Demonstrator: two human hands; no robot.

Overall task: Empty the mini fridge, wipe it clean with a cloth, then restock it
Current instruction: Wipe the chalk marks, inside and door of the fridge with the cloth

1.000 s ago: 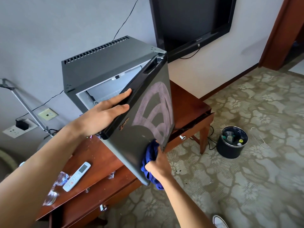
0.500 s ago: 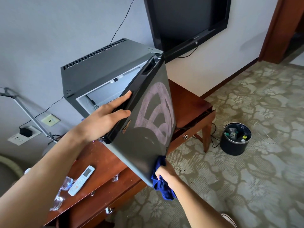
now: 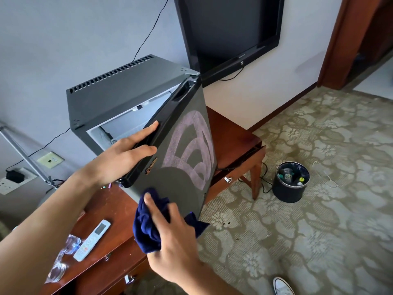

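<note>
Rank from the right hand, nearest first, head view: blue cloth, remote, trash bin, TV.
1. Blue cloth: bunched in the right hand, pressed on the fridge door.
2. Remote: left of the hand, on the wooden desk.
3. Trash bin: on the carpet, to the right.
4. TV: wall-mounted, up behind the fridge.

The left hand (image 3: 125, 158) reaches in from the near left on a bare forearm, wrist nearly straight. Its fingers (image 3: 146, 130) lie stretched along the glossy black top edge of the dark grey metal fridge door (image 3: 187, 150), with the thumb wrapped over the door's front face, gripping the edge. The right hand (image 3: 170, 237) comes up from the near centre, its bare forearm running off the bottom edge. It is closed around a crumpled dark blue cloth (image 3: 146, 228), index finger extended over the bunched fabric, pressing it against the lower part of the door.
</note>
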